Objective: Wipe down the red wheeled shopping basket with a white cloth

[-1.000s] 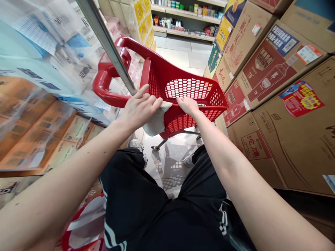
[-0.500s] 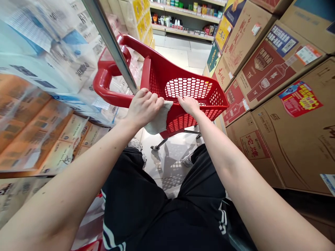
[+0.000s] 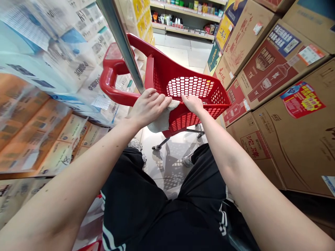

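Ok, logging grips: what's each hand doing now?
Left hand: closed on a white cloth on a red shopping basket.
Right hand: open, resting on its rim, holding nothing.

The left hand (image 3: 149,108) presses a white cloth (image 3: 162,122) onto the near rim of a red plastic wheeled shopping basket (image 3: 163,68), the right hand (image 3: 192,104) lying on that rim just beside it. Cardboard liquor cartons (image 3: 277,83) stack at 3 o'clock, plastic-wrapped packs (image 3: 44,87) at 9, a stocked shelf (image 3: 183,29) at 12.
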`<state>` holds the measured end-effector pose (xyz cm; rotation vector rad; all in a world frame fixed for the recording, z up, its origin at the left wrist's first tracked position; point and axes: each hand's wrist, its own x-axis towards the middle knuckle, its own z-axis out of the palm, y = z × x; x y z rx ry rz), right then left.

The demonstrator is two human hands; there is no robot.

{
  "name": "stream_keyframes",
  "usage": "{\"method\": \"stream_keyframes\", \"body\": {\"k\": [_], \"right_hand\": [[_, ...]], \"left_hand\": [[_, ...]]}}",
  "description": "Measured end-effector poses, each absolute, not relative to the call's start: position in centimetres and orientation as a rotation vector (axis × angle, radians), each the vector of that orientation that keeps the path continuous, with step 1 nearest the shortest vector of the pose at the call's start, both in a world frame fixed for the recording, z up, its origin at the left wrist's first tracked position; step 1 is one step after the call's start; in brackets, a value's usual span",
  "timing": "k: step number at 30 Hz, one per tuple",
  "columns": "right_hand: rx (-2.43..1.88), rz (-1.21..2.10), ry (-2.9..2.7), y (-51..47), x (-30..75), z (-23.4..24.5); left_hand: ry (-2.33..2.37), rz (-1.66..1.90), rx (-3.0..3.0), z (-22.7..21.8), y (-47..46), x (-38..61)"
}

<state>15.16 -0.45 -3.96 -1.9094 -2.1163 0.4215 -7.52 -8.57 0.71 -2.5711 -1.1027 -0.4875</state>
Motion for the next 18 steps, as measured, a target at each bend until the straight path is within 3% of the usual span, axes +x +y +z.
{"method": "stream_keyframes", "body": {"k": [13,18], "right_hand": [[-1.917,0.398,-2.104,-0.3,16.1,-4.1],[-1.909,0.379,-2.101,-0.5,16.3,-4.1]], "left_hand": [[-0.9,-0.426,-2.703,0.8,-10.3,-12.1],[-1.041,-0.472,-2.698,1.5,-11.9,-14.7]]}}
